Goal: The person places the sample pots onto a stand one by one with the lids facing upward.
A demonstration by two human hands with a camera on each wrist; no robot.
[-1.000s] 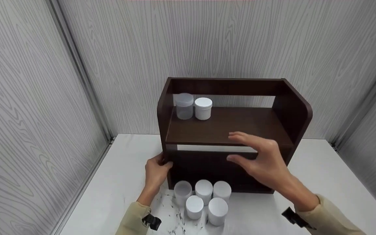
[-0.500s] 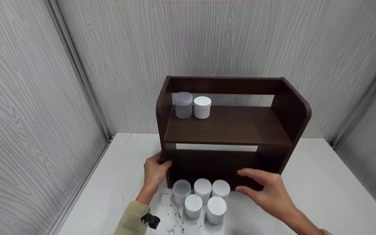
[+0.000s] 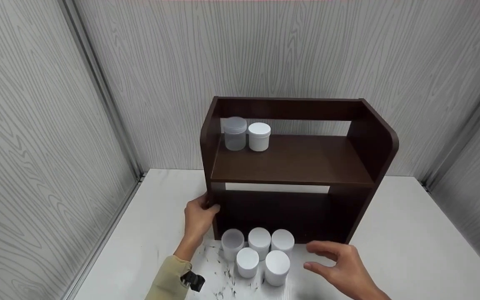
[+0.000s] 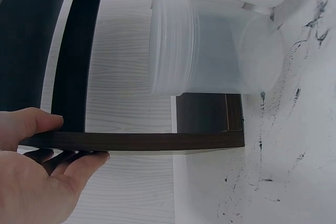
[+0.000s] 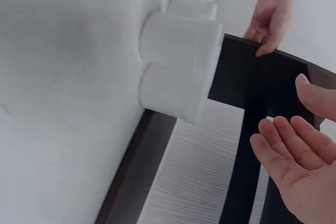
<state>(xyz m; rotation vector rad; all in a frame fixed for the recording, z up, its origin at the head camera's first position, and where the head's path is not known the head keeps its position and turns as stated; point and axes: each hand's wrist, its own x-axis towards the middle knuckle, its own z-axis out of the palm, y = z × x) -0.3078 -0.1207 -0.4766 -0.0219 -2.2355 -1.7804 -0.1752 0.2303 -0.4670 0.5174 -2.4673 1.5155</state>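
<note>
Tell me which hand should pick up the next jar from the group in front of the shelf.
Right. The right hand hovers open and empty beside the front right jar on the table. The left hand grips the side panel of the shelf, apparently steadying it, so it is likely less free.

Seven lidded jars are in view: two stand on the upper board of the one dark wooden shelf unit (image 3: 290, 162), a translucent jar (image 3: 234, 133) and a white jar (image 3: 259, 136). Five more cluster on the one white table (image 3: 398, 225) before the unit, a translucent jar in front (image 3: 232, 244) and four white jars (image 3: 277, 267). Two hands show, the left hand (image 3: 198, 218) and the right hand (image 3: 344, 268).
</note>
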